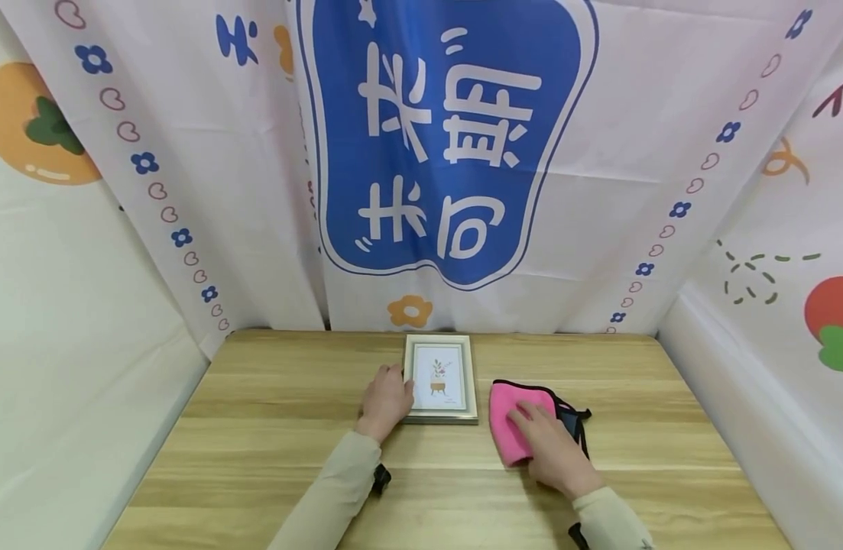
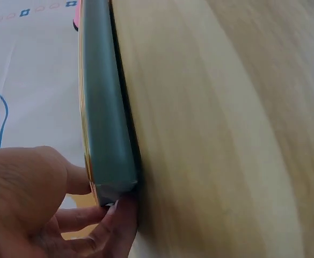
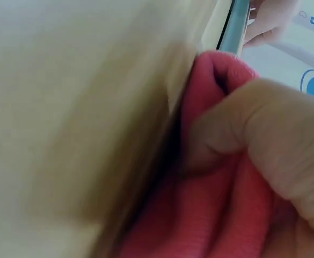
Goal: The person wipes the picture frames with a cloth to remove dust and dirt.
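Observation:
A picture frame (image 1: 439, 379) lies on the table near its back edge, with a drawing of a potted plant inside a pale gold border. My left hand (image 1: 387, 399) grips its left side, thumb over the front. In the left wrist view, that hand's fingers (image 2: 122, 220) curl under the end of the frame's blue-green side (image 2: 106, 97). To the right lies a pink cloth piece (image 1: 509, 435) with black trim and black cords. My right hand (image 1: 548, 443) is over it; in the right wrist view, the thumb (image 3: 221, 129) pinches into the soft pink folds (image 3: 199, 215).
The wood-grain table (image 1: 277, 443) ends at a printed white curtain (image 1: 565, 229) behind the frame. White fabric walls stand on the left and right. A dark blue patch (image 1: 569, 425) shows beside the pink cloth under the right hand.

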Tool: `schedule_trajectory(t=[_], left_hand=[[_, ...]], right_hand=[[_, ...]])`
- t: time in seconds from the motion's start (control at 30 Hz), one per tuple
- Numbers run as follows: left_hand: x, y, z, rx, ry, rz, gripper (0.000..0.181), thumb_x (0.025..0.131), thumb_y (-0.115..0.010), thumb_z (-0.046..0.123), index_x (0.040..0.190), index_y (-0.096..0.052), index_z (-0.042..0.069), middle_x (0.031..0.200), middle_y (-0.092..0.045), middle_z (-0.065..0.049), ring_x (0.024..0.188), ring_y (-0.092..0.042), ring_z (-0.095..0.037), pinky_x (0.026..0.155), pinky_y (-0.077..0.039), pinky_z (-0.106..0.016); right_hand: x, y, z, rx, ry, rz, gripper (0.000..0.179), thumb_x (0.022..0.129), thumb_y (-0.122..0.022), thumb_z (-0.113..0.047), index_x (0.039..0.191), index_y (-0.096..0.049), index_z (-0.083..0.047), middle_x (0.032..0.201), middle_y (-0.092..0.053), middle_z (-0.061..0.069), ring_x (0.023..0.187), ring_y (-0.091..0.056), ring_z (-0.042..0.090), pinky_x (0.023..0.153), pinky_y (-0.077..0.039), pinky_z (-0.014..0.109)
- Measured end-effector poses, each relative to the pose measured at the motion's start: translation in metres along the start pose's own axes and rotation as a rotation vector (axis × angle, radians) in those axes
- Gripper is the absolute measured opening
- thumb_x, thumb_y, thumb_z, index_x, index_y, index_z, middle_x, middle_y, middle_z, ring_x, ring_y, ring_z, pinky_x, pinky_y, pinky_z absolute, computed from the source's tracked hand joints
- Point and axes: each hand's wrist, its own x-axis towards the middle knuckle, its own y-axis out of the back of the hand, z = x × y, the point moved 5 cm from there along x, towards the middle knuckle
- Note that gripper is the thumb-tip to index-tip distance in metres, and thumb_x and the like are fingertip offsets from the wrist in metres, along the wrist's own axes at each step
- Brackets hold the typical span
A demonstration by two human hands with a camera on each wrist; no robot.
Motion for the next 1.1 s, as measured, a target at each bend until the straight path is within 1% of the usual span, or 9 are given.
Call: schedule_trajectory(t=[0.1,0.23,0.43,0.57,0.67,0.73,0.8,0.9,1.1], left_hand=[[0.000,-0.002,0.001,0.005,0.015,0.009,0.037,0.105,-0.066,0.020,0.131,-0.066,-0.007,0.124,-0.068,-0.028,0.109,-0.069,-0.044,0.090,-0.060,-0.058],[0.002,-0.005,0.001,0.008,0.029,0.012,0.036,0.104,-0.066,0.020,0.130,-0.067,-0.004,0.122,-0.069,-0.026,0.109,-0.069,-0.043,0.091,-0.059,-0.058],[0.002,-0.006,-0.005,-0.002,0.051,0.028,0.033,0.103,-0.067,0.022,0.127,-0.071,0.000,0.117,-0.072,-0.020,0.108,-0.070,-0.040,0.092,-0.058,-0.057],[0.003,-0.004,-0.007,-0.006,0.047,0.056,0.032,0.102,-0.068,0.023,0.126,-0.074,0.002,0.117,-0.075,-0.018,0.108,-0.072,-0.039,0.091,-0.059,-0.057],[0.004,-0.004,-0.010,-0.025,0.057,0.070,0.031,0.102,-0.068,0.024,0.125,-0.077,0.005,0.115,-0.077,-0.015,0.105,-0.074,-0.037,0.087,-0.061,-0.055],[0.004,-0.004,-0.013,-0.038,0.068,0.069,0.031,0.102,-0.068,0.025,0.125,-0.078,0.006,0.114,-0.078,-0.013,0.102,-0.075,-0.035,0.086,-0.061,-0.054],[0.004,-0.005,-0.014,-0.054,0.078,0.068,0.031,0.102,-0.068,0.025,0.125,-0.078,0.007,0.115,-0.078,-0.012,0.101,-0.075,-0.034,0.086,-0.061,-0.053],[0.004,-0.005,-0.015,-0.069,0.084,0.071,0.032,0.101,-0.069,0.025,0.126,-0.079,0.008,0.118,-0.079,-0.013,0.102,-0.075,-0.034,0.085,-0.061,-0.053],[0.003,-0.004,-0.014,-0.078,0.081,0.083,0.031,0.101,-0.069,0.026,0.126,-0.079,0.008,0.119,-0.079,-0.013,0.102,-0.076,-0.035,0.086,-0.061,-0.053]], right_hand=[[0.001,0.001,-0.002,-0.039,0.014,-0.009,0.089,0.055,-0.082,0.018,0.139,-0.060,-0.002,0.144,-0.056,0.025,0.127,-0.059,0.047,0.094,-0.059,0.061],[-0.002,0.000,0.001,-0.057,-0.016,-0.018,0.093,0.059,-0.080,0.027,0.145,-0.056,-0.002,0.150,-0.051,0.032,0.130,-0.056,0.055,0.095,-0.056,0.068],[0.004,0.000,0.010,-0.080,-0.053,0.033,0.081,0.068,-0.083,0.011,0.144,-0.064,-0.007,0.147,-0.060,0.028,0.127,-0.058,0.053,0.097,-0.054,0.069],[0.009,0.007,0.023,0.128,-0.114,0.020,0.075,0.073,-0.073,0.011,0.146,-0.064,-0.005,0.147,-0.063,0.023,0.128,-0.062,0.046,0.103,-0.053,0.064],[0.014,0.015,0.037,0.361,-0.180,0.038,0.071,0.081,-0.064,0.013,0.149,-0.060,-0.004,0.145,-0.066,0.020,0.118,-0.068,0.034,0.100,-0.056,0.055],[0.019,0.020,0.047,0.475,-0.216,0.066,0.061,0.088,-0.061,0.011,0.147,-0.062,-0.005,0.137,-0.070,0.018,0.105,-0.069,0.027,0.091,-0.057,0.048],[0.025,0.024,0.055,0.553,-0.238,0.100,0.053,0.093,-0.059,0.008,0.144,-0.063,-0.005,0.126,-0.073,0.018,0.094,-0.068,0.024,0.085,-0.057,0.044],[0.035,0.028,0.066,0.645,-0.297,0.139,0.047,0.099,-0.057,0.003,0.145,-0.061,-0.002,0.117,-0.073,0.020,0.089,-0.065,0.023,0.080,-0.055,0.038],[0.057,0.031,0.072,0.768,-0.425,0.199,0.053,0.100,-0.055,-0.004,0.153,-0.053,-0.003,0.136,-0.064,0.025,0.109,-0.066,0.033,0.079,-0.055,0.035]])
